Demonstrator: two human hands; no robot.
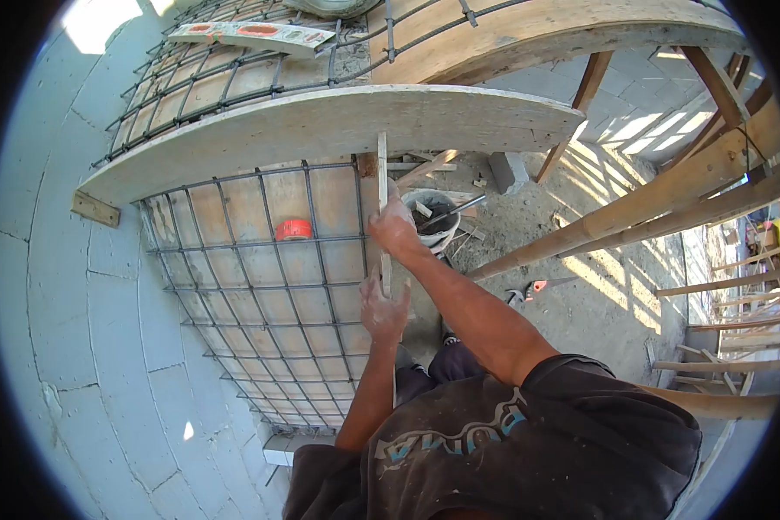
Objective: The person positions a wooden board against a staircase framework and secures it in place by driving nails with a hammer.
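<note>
A narrow wooden board [383,178], seen nearly edge-on, runs along the right side of the rebar grid, its far end against a wide plank [321,121]. My right hand [393,227], dusty with pale powder, is closed around the middle of this board. Nearer my body, my left hand [382,309] holds its lower part, fingers on one side and thumb apart on the other. To the left of both hands, the rebar grid [273,286] lies over plywood panels, with a red-orange object [293,230] resting on it, possibly a tape measure.
Beyond the plank, a spirit level [251,36] rests on more rebar. A bucket [438,221] with tools stands below to the right, near a grey block [508,173]. A handsaw [537,287] lies on the floor. Wooden poles [615,225] slant across the right; a block wall [87,260] rises left.
</note>
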